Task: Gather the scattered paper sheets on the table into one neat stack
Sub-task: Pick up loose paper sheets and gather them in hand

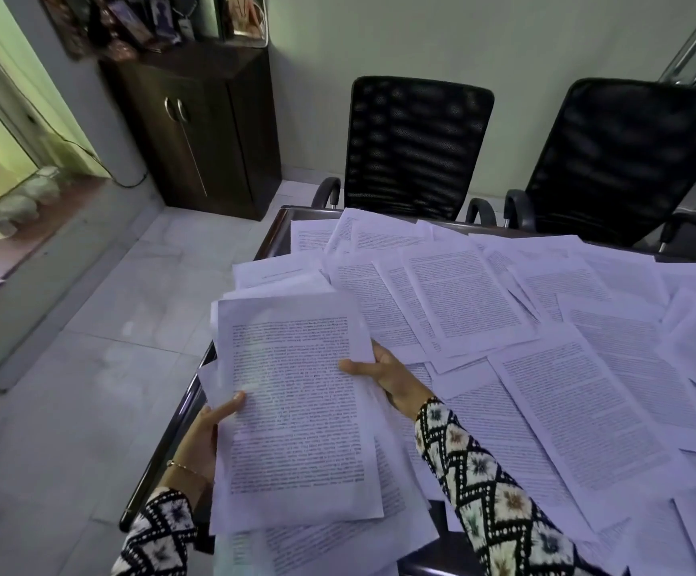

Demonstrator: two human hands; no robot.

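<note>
I judge that the task is at an early part. Only a thin bundle (296, 409) of printed sheets is gathered. It is held over the near left part of the table (163, 446). Its edges are not even, and some sheets stick out at its left side and its bottom.

The left hand (207, 430) is at the left edge of the bundle, low down. Its grip pinches the paper: the thumb lies on the top page and the other fingers are hidden under it. The right hand (385, 378) is at the right edge of the bundle, higher up. Its grip pinches the sheets too, with the thumb on the printed face and the other fingers mostly hidden behind the paper. Both forearms, in patterned sleeves, come in from below the bundle.

To the right of the bundle and beyond it, the loose sheets (566, 409) cover nearly all the table and overlap at many angles. Almost all the work is left: to collect these sheets, add them to the bundle and square the edges.

Further beyond the bundle, two black chairs (417, 147) stand at the far side. Far beyond the bundle and to its left is a dark cabinet (200, 130).
</note>
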